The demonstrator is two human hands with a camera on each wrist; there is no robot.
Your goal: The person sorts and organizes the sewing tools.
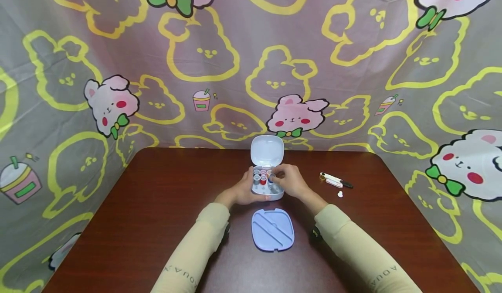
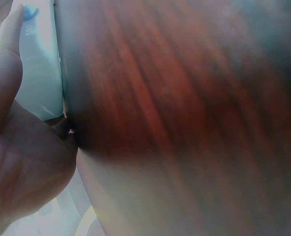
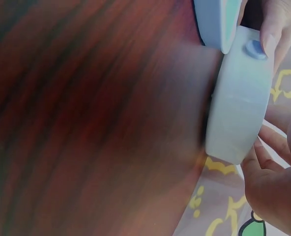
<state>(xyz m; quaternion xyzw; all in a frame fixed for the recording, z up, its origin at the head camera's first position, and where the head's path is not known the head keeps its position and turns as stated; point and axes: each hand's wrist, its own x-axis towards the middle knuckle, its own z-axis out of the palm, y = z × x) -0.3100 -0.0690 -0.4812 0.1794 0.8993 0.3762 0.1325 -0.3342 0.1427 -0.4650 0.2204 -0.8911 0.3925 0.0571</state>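
Observation:
A white sewing box stands on the table with its lid raised at the back. Inside, several thread spools stand in rows at the rear, among them a grey spool and a red spool; small pegs show in front. My left hand holds the box at its left side, thumb along the front near the blue button. Over the right part, my right hand pinches a blue thread spool among the others. In the right wrist view, the box wall hides those fingertips.
A lavender tray with diagonal ridges lies in front of the box. To the right are a slim white tool with a black tip and a small white piece. Patterned cloth hangs behind the table.

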